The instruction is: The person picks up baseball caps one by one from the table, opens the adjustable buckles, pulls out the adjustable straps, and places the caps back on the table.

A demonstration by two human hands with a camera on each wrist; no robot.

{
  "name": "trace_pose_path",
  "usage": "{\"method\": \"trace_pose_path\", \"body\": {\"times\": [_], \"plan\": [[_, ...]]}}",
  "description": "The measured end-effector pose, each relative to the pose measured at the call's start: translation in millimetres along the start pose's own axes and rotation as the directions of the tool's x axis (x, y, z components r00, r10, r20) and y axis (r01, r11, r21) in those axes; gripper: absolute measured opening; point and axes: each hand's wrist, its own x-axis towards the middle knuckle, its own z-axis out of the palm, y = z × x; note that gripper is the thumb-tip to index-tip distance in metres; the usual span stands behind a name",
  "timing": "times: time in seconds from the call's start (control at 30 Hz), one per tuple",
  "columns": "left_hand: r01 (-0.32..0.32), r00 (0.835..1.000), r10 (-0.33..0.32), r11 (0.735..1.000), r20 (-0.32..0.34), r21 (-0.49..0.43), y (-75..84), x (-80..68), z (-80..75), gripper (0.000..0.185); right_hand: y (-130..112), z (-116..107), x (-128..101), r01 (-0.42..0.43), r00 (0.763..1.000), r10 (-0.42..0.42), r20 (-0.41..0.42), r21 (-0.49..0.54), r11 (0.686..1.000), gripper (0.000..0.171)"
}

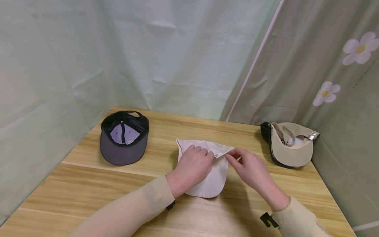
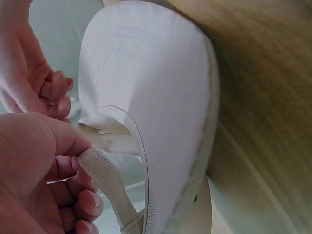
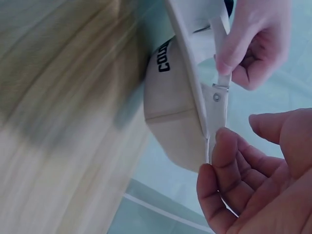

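Hands on white cap [image 1: 207,177] — left hand [image 1: 190,169] and right hand [image 1: 251,171] each pinching its strap [image 2: 105,178].

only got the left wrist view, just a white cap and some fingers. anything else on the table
Observer: Yes. A dark cap lies upside down at the table's far left.
Operator: and on the other side
Observer: A beige cap lies upside down at the far right.
Operator: what's my right hand doing
Observer: The right hand pinches the strap at the back of the white cap; the left hand holds the strap too.
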Motion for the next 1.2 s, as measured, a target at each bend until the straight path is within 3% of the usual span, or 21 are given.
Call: {"method": "trace_pose_path", "body": {"times": [0.13, 0.53, 0.87, 1.2], "plan": [[0.002, 1.0, -0.002, 1.0, -0.01, 0.014, -0.9, -0.5, -0.7, 0.014, -4, 0, 5, -0.006, 1.0, 0.006, 0.002, -0.003, 1.0, 0.018], [0.017, 1.0, -0.017, 1.0, -0.009, 0.026, -3.0, -0.3, -2.0, 0.014, -5, 5, 16, -0.105, 0.985, 0.091, 0.145, 0.094, 0.99, 0.035], [0.02, 1.0, -0.02, 1.0, 0.002, 0.022, -4.5, 0.6, -4.6, 0.013, 2, 6, 24, -0.254, 0.953, 0.199, 0.231, 0.243, 0.936, 0.039], [-0.02, 1.0, 0.02, 1.0, 0.021, 0.012, -1.8, 0.4, -5.3, 0.01, 5, 14, 29, -0.325, 0.942, 0.265, 0.205, 0.365, 0.872, 0.039]]}}
